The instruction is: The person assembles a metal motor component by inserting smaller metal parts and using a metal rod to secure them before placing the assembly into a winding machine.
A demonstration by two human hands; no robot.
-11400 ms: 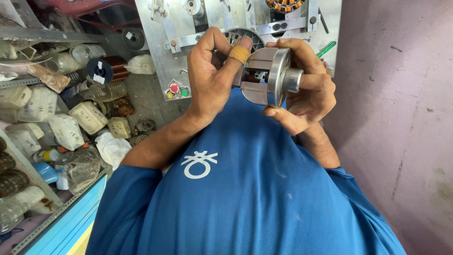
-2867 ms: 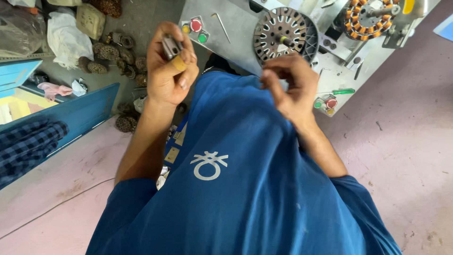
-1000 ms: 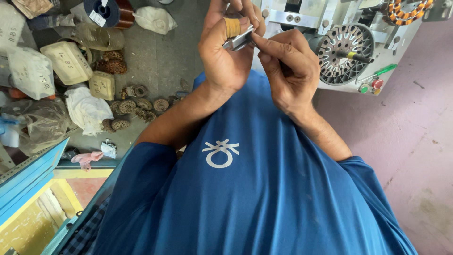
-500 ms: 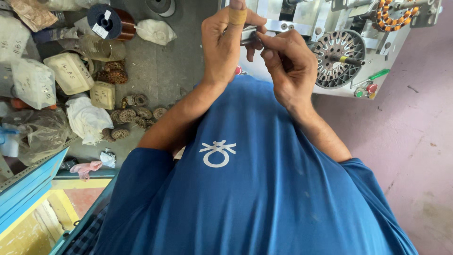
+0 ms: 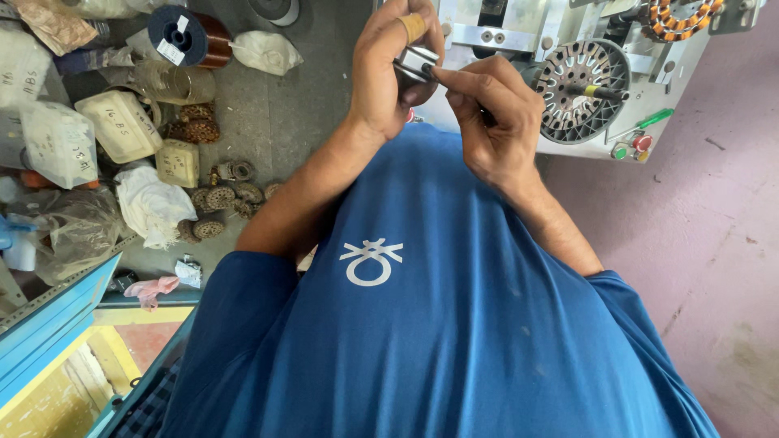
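Your left hand (image 5: 389, 73) clenches small metal part (image 5: 414, 65); right hand (image 5: 495, 122) fingertips pinch its edge. Fitting looks unfinished; stator (image 5: 580, 89) beyond grip untouched.

Two hands raised over a blue shirt, a small metal part held between them.

The metal part (image 5: 415, 65) is gripped in the left hand (image 5: 389, 73) at upper centre and touched by the right hand (image 5: 495, 113). A slotted round core (image 5: 580, 89) is seen on the machine (image 5: 682, 73) at upper right; a wire spool (image 5: 191, 36) and bags (image 5: 61, 142) are scattered at upper left.
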